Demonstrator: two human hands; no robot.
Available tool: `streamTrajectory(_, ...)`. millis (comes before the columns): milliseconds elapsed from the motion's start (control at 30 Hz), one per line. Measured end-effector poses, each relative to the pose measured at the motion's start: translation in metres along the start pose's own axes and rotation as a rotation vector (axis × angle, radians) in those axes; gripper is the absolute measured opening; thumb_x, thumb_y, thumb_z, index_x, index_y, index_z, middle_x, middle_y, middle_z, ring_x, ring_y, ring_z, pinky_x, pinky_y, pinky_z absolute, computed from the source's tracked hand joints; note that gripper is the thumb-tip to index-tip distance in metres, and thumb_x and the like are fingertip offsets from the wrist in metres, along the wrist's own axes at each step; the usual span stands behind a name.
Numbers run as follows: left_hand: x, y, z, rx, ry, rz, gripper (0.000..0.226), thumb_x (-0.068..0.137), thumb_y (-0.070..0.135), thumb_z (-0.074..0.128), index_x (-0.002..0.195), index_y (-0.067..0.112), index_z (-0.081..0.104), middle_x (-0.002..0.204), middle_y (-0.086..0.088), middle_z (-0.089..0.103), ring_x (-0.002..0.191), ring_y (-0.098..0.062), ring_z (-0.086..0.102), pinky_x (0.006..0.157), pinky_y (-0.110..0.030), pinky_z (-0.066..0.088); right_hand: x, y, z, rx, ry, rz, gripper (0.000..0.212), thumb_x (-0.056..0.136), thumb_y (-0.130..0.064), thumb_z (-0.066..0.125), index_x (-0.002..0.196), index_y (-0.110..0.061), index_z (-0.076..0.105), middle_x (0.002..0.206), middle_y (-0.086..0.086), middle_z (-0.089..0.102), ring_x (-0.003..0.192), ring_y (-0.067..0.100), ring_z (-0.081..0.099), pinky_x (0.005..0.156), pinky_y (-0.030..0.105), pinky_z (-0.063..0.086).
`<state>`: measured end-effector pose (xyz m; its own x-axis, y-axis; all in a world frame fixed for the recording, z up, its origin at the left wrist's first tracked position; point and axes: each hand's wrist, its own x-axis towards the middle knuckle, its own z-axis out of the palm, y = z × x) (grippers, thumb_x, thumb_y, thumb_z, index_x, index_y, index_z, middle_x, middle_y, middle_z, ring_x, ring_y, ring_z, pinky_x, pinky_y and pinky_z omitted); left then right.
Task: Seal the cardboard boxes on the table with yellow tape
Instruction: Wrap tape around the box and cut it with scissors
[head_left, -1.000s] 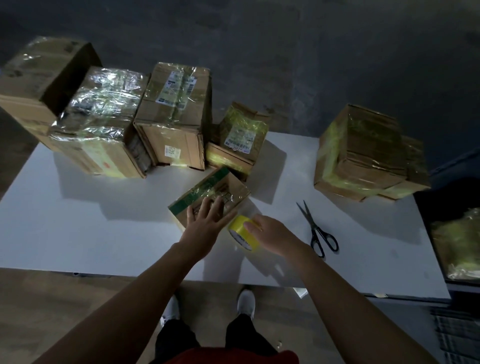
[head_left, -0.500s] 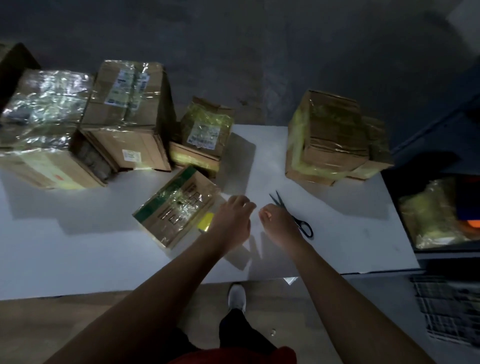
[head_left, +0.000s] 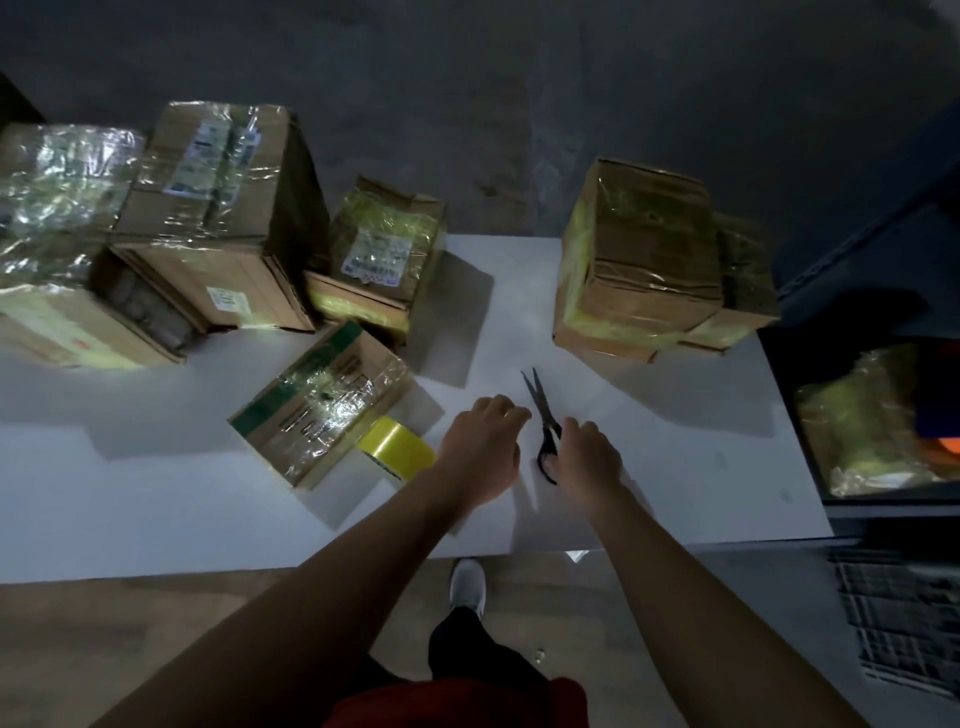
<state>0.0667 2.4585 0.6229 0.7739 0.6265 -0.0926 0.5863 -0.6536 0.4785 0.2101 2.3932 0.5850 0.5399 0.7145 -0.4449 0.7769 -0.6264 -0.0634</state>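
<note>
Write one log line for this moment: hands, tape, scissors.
left hand: curled, beside scissors | right hand: on scissors handles, grip unclear | tape roll: on table, by small box

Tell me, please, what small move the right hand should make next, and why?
Probably close the right hand on the scissors and lift them: it covers their handles, and the yellow tape roll lies ungripped beside the small box.

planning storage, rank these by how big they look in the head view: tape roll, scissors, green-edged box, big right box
1. big right box
2. green-edged box
3. scissors and tape roll: unsure, scissors longer, roll bulkier
</note>
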Motion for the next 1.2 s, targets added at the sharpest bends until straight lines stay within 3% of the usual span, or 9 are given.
streamTrajectory(100, -0.009, -0.006, -0.007, -0.06, 0.156, -0.066, 0.043, 0.089, 0.007, 0.049, 0.131, 0.014, 0.055, 0.13, -0.007, 0.054, 0.115, -0.022, 0.049, 0.093, -0.037, 0.046, 0.005, -0.009, -0.005, 0.16, -0.067, -0.006, 0.028, 0.093, -0.029, 0.056, 0.111, -0.007, 0.054, 0.104, 0.013, 0.059, 0.096, 0.031, 0.059, 0.072, 0.03, 0.04)
streamTrajectory(233, -0.038, -0.03, -0.019, -0.182, 0.598, -0.295, 0.025, 0.08, 0.001, 0.052, 0.101, 0.009, 0.063, 0.101, -0.01, 0.058, 0.093, -0.024, 0.054, 0.078, -0.038, 0.048, 0.009, -0.039, -0.02, 0.478, -0.231, -0.192, 0.021, 0.09, -0.023, 0.055, 0.084, -0.005, 0.066, 0.067, 0.004, 0.063, 0.072, 0.027, 0.064, 0.056, 0.023, 0.044)
streamTrajectory(333, -0.063, -0.053, -0.022, -0.419, 0.801, -0.65, 0.011, 0.084, 0.005, 0.048, 0.094, 0.006, 0.052, 0.089, -0.008, 0.052, 0.08, -0.027, 0.051, 0.066, -0.039, 0.045, 0.012, -0.071, -0.028, 0.674, -0.378, -0.224, 0.018, 0.087, -0.011, 0.058, 0.104, -0.014, 0.058, 0.095, 0.01, 0.068, 0.089, 0.03, 0.068, 0.078, 0.037, 0.056)
streamTrajectory(400, -0.078, -0.064, -0.022, -0.655, 0.742, -0.947, 0.009, 0.089, 0.012, 0.049, 0.097, 0.01, 0.045, 0.088, -0.008, 0.054, 0.08, -0.031, 0.055, 0.069, -0.044, 0.051, 0.012, -0.09, -0.03, 0.754, -0.473, -0.278, 0.022, 0.087, -0.006, 0.061, 0.106, -0.014, 0.055, 0.104, 0.019, 0.068, 0.094, 0.035, 0.068, 0.08, 0.043, 0.055)
streamTrajectory(467, -0.089, -0.071, -0.016, -0.78, 0.622, -1.088, 0.015, 0.091, 0.023, 0.049, 0.101, 0.014, 0.04, 0.087, -0.009, 0.057, 0.08, -0.032, 0.06, 0.071, -0.053, 0.056, 0.013, -0.104, -0.031, 0.744, -0.528, -0.368, 0.024, 0.087, -0.008, 0.064, 0.108, -0.013, 0.055, 0.103, 0.018, 0.068, 0.092, 0.032, 0.069, 0.075, 0.04, 0.056)
streamTrajectory(600, -0.085, -0.078, -0.014, -1.092, 0.613, -1.129, 0.026, 0.089, 0.034, 0.055, 0.103, 0.019, 0.04, 0.099, -0.016, 0.062, 0.086, -0.033, 0.066, 0.073, -0.054, 0.058, 0.01, -0.127, -0.037, 0.681, -0.555, -0.47, 0.025, 0.089, -0.011, 0.065, 0.11, -0.015, 0.053, 0.101, 0.005, 0.064, 0.085, 0.016, 0.064, 0.06, 0.026, 0.053)
streamTrajectory(733, -0.075, -0.087, -0.022, -1.328, 0.646, -1.157, 0.044, 0.085, 0.029, 0.071, 0.114, 0.016, 0.039, 0.101, -0.009, 0.056, 0.087, -0.027, 0.064, 0.07, -0.046, 0.06, 0.005, -0.137, -0.041, 0.607, -0.562, -0.475, 0.032, 0.089, -0.017, 0.066, 0.118, -0.011, 0.053, 0.107, 0.009, 0.063, 0.087, 0.022, 0.066, 0.06, 0.025, 0.053)
streamTrajectory(967, -0.092, -0.121, -0.033, -1.169, 0.491, -1.024, 0.043, 0.085, 0.013, 0.071, 0.122, 0.005, 0.051, 0.114, -0.009, 0.057, 0.086, -0.018, 0.058, 0.057, -0.025, 0.044, -0.001, -0.14, -0.037, 0.552, -0.671, -0.518, 0.029, 0.087, -0.014, 0.068, 0.112, -0.016, 0.053, 0.098, 0.004, 0.067, 0.086, 0.02, 0.065, 0.058, 0.028, 0.052)
streamTrajectory(1200, -0.116, -0.148, -0.052, -1.037, 0.429, -0.933, 0.026, 0.088, 0.009, 0.067, 0.112, 0.0, 0.066, 0.096, -0.007, 0.064, 0.077, -0.011, 0.057, 0.061, -0.02, 0.043, 0.009, -0.13, -0.055, 0.444, -0.674, -0.517, 0.03, 0.089, -0.019, 0.067, 0.118, -0.018, 0.058, 0.08, 0.005, 0.065, 0.071, 0.015, 0.058, 0.058, 0.024, 0.043)
